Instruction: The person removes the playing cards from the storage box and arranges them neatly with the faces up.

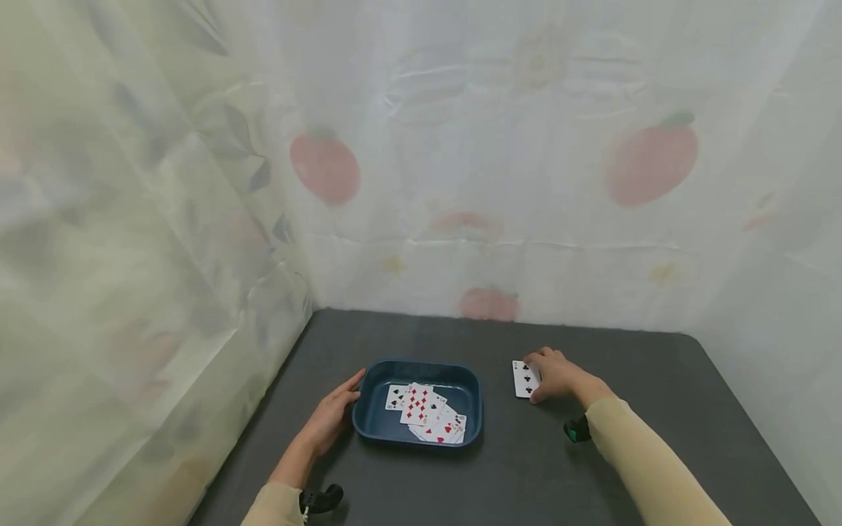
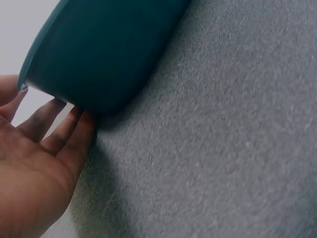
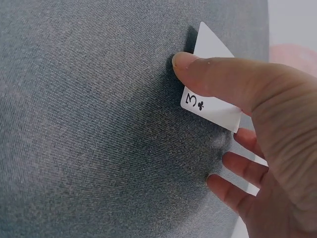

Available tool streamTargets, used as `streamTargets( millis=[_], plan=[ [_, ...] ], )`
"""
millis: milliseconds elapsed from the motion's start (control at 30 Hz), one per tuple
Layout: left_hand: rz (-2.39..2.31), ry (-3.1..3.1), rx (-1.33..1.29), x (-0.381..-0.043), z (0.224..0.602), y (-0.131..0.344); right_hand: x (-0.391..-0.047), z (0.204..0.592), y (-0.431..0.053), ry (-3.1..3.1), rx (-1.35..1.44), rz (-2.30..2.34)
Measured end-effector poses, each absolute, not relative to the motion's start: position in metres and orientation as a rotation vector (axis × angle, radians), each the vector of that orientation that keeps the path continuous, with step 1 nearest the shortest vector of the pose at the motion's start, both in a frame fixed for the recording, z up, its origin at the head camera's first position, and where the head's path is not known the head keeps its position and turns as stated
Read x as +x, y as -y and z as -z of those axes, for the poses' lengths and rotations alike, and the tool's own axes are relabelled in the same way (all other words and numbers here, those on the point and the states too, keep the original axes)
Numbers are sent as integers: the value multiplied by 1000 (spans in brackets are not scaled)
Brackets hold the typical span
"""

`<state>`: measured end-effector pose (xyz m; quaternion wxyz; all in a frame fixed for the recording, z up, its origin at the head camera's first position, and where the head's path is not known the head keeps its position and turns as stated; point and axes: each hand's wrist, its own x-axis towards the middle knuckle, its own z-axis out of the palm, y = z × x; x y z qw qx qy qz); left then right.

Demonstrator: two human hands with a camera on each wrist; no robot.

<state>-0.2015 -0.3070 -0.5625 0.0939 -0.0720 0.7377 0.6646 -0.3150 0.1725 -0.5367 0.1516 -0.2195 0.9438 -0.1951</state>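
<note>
On the dark table, my right hand (image 1: 555, 374) holds a white playing card (image 1: 522, 380), a three of clubs. The right wrist view shows the thumb of my right hand (image 3: 257, 129) across the face of the card (image 3: 218, 109); the fingers beyond it are partly hidden. A blue rectangular tray (image 1: 473, 398) stands left of that hand, with several loose playing cards (image 1: 416, 409) overlapping inside. My left hand (image 1: 332, 416) lies along the tray's left end. Seen from the left wrist, the extended fingers of my left hand (image 2: 44, 163) touch the outer wall of the tray (image 2: 99, 54).
The grey-black table top (image 1: 500, 482) has rounded far corners. Pale curtains with a fruit print (image 1: 487, 183) hang behind it and along the left side (image 1: 164, 256). Black straps (image 1: 321, 500) are on both wrists.
</note>
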Motion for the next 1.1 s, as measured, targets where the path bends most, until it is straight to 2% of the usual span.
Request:
streamTargets(
  millis=[1100],
  plan=[
    [-1940,-2200,-189,-198,565,314,-310,535,-168,-2755,-618,476]
  ],
)
